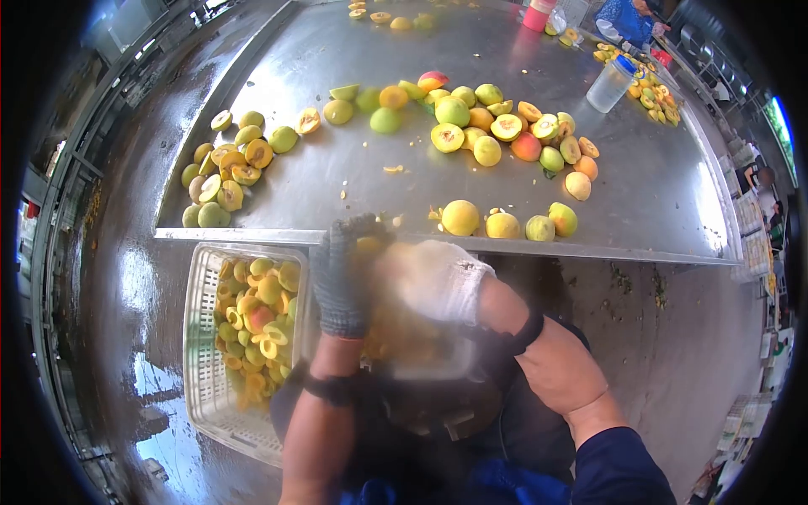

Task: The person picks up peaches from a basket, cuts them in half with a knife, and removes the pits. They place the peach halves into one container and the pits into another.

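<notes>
My left hand [343,273], in a dark grey glove, is up at the near edge of the metal table. Its fingers curl around a yellow peach [369,244], mostly hidden and blurred. Close against it, my right hand [438,278] wears a white glove and appears closed, its fingertips smeared by motion. Whatever the right hand grips cannot be made out. Just beyond the hands, several whole yellow-green peaches [460,218] sit along the table edge. Below and between my arms, a pale container [433,358] with yellowish contents shows blurred.
A white plastic crate [198,353] full of peach halves [263,316] stands at left. On the metal table [337,185] lie cut peaches [227,172] and a larger pile [505,126]. A blue-capped bottle [610,84] stands at right; a person in blue [627,21] is beyond.
</notes>
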Demonstrator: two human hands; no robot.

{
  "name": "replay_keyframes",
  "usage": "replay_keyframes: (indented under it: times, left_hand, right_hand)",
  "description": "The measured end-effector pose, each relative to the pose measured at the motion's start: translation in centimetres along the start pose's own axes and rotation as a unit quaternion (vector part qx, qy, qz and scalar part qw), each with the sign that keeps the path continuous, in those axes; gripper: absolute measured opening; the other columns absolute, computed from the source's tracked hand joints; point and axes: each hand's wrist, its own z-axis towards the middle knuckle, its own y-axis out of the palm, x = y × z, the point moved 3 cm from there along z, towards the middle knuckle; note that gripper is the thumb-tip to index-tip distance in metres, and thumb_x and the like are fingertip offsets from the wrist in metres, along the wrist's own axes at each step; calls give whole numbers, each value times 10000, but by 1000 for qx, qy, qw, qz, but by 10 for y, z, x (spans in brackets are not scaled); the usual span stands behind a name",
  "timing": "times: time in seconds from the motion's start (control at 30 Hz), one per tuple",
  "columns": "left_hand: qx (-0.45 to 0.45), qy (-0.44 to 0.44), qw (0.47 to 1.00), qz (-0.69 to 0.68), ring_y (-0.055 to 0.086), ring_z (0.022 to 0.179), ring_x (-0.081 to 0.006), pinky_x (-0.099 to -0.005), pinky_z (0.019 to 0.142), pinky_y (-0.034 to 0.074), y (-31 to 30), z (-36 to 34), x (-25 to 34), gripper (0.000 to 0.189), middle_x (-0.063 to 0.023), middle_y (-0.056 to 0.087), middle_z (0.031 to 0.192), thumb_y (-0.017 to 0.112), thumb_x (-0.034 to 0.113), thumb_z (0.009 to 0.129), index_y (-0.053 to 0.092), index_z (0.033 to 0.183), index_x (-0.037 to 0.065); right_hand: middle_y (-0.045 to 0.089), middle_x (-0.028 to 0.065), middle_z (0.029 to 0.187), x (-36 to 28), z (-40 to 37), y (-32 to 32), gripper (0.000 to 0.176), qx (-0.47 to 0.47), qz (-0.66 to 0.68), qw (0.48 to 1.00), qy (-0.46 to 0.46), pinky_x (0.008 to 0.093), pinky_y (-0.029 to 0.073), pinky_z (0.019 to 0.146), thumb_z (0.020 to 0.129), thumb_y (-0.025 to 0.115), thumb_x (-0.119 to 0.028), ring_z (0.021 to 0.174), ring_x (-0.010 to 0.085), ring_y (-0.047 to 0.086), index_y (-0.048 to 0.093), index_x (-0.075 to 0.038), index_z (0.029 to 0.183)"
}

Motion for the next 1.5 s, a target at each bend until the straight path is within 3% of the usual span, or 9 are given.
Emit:
replay_keyframes:
  times: [0.2,0.37,0.6,0.73,0.87,1.03,1.13,1.33,1.5]
  left_hand:
    - [-19,-61,997,-52,718,787,-184,-303,687,581,-1,-5,18,552,-59,710,827,718,527,897,645,993,-11]
    - [95,-48,992,-75,707,755,-237,-352,707,577,9,-7,-16,431,-95,701,796,610,415,1038,661,944,-2]
    - [63,-239,935,-256,684,768,-286,-395,749,576,11,-16,-29,564,-138,695,822,462,512,1068,677,1041,-9]
    - [94,-327,827,-448,680,850,-299,-417,805,573,0,-5,-1,668,-145,693,916,382,583,1068,656,1168,-18]
    - [52,-297,836,-459,685,946,-318,-411,837,577,-17,-4,-10,559,-154,688,1039,481,501,1051,633,1251,2]
    - [-22,37,997,58,697,968,-231,-346,813,590,-53,-8,1,360,-132,707,1127,666,175,949,643,1275,25]
    - [47,-255,947,-188,702,978,-186,-331,860,586,-90,-6,-13,304,-101,744,1057,683,93,912,698,1202,6]
    - [126,-155,917,347,676,1138,-341,-410,1019,506,-179,-15,-35,388,-228,702,1206,663,178,917,690,1253,-15]
    - [135,-139,950,243,647,1159,-339,-428,1051,478,-157,-8,-20,398,-199,694,1205,691,216,918,695,1252,1]
  right_hand:
    - [706,264,1067,7,-9,19,402,-11,245,970,-3,500,503,906,1053,469,-336,1027,442,662,683,-2,1114]
    - [710,233,939,-3,-21,22,365,21,-37,998,-48,534,518,787,1043,510,-349,903,459,680,680,-29,998]
    - [648,85,709,33,-23,34,405,-137,413,891,131,349,501,557,1075,502,-397,616,178,642,687,-43,1004]
    - [612,28,714,26,-41,24,472,-172,340,922,68,277,476,517,1081,499,-428,566,96,572,548,-85,1402]
    - [740,211,983,17,-40,18,548,-214,-144,961,101,463,567,779,1029,554,-316,888,369,730,436,-106,1522]
    - [691,268,1185,34,-40,48,594,-110,75,991,22,494,515,965,971,584,-277,1086,444,663,430,-210,1540]
    - [705,240,1174,49,-41,63,571,-98,60,993,-5,486,525,944,964,593,-279,1079,429,671,456,-189,1511]
    - [735,196,1059,36,-36,-27,502,238,-50,963,112,501,544,891,876,707,-343,1023,404,690,603,-147,1327]
    - [734,193,1134,47,11,-70,521,-27,-216,918,331,478,544,933,836,726,-508,1084,378,692,733,-89,1146]
